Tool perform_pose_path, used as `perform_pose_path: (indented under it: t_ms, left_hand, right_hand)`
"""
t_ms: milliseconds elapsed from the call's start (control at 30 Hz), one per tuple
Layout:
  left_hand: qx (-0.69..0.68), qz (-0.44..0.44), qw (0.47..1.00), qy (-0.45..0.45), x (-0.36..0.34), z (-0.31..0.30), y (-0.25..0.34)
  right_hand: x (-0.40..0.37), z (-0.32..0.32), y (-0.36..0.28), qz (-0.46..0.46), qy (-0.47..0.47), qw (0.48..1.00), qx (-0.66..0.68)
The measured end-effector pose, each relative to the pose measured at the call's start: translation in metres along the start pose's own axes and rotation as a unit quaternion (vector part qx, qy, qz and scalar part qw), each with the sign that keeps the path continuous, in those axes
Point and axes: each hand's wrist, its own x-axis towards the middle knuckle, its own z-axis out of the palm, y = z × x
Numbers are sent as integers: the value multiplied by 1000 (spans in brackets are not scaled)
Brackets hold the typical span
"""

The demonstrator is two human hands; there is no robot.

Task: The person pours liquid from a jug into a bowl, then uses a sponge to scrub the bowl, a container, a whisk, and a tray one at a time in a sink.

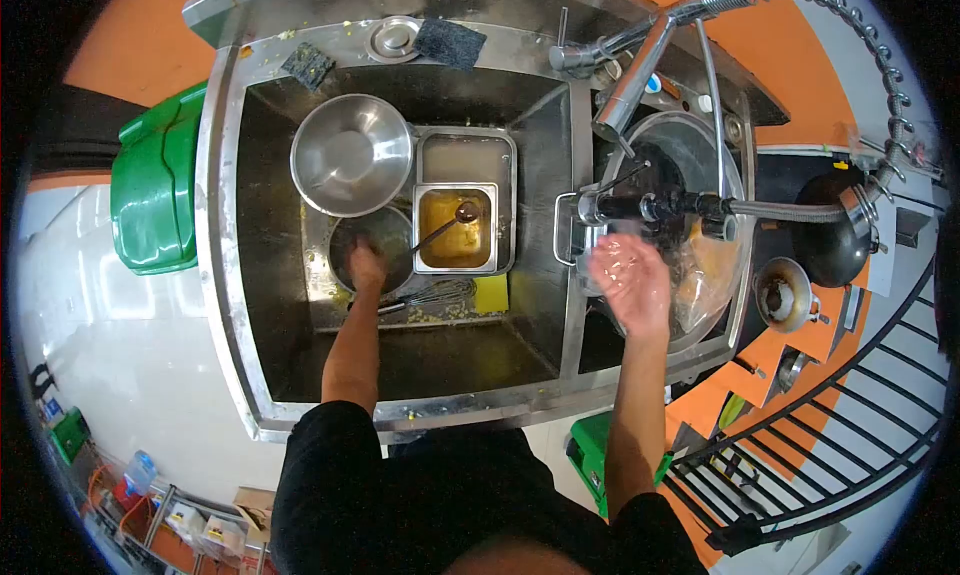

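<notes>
Down in the left sink basin, my left hand (366, 265) reaches into a round metal pot (398, 237); its fingers are hard to make out against the dark inside. A shiny steel bowl (352, 157) sits just behind it. My right hand (631, 280) is raised palm up over the right basin, wet and empty, fingers apart, below the black spray head (655, 208). Between the hands, a square metal container (456, 228) holds yellowish liquid and a ladle (466, 213). A whisk (440, 293) and a yellow sponge (491, 294) lie near it.
Dark scouring pads (450, 44) and a metal lid (395, 40) rest on the back ledge. The spring-hose faucet (630, 80) arches over the right basin, above a large round container (728, 165). A green bin (160, 185) stands left; a black rack (830, 445) is at right.
</notes>
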Motion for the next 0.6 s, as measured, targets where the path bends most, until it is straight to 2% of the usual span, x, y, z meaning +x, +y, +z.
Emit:
perform_pose_path:
  t_ms: [33,67,133,167,200,233,267,367,433,500,533,600]
  left_hand:
    - [86,45,991,90,-1,13,-21]
    - [171,87,965,179,-3,20,-32]
    - [142,-75,967,200,-14,15,-23]
    - [127,-155,958,205,-21,9,-19]
    - [-11,-257,957,131,-25,-6,-11]
    - [-151,-351,923,55,-26,-27,-2]
    - [-287,-432,855,-20,-26,-41,1]
    - [-331,-487,804,-82,-14,34,-73]
    - [-346,-389,843,-133,-2,23,-94]
    - [-446,-238,856,-109,-2,6,-91]
    - [-532,-131,835,-58,-8,-24,-66]
    - [-270,-152,949,-60,-28,-106,-9]
  right_hand:
    - [-9,31,3,8,-10,998,-68]
    - [-13,46,10,-33,-10,989,-146]
    - [-22,64,21,-115,-10,948,-296]
    - [-25,63,23,-136,0,938,-319]
    - [-26,58,26,-155,10,926,-343]
    - [-27,54,29,-176,18,914,-366]
    - [-31,48,34,-182,59,916,-352]
    - [-48,26,51,-185,95,929,-306]
    - [-61,17,60,-179,98,935,-288]
    - [-77,6,68,-166,107,939,-281]
    - [-82,0,73,-172,106,936,-289]
    - [-90,-13,81,-172,99,932,-303]
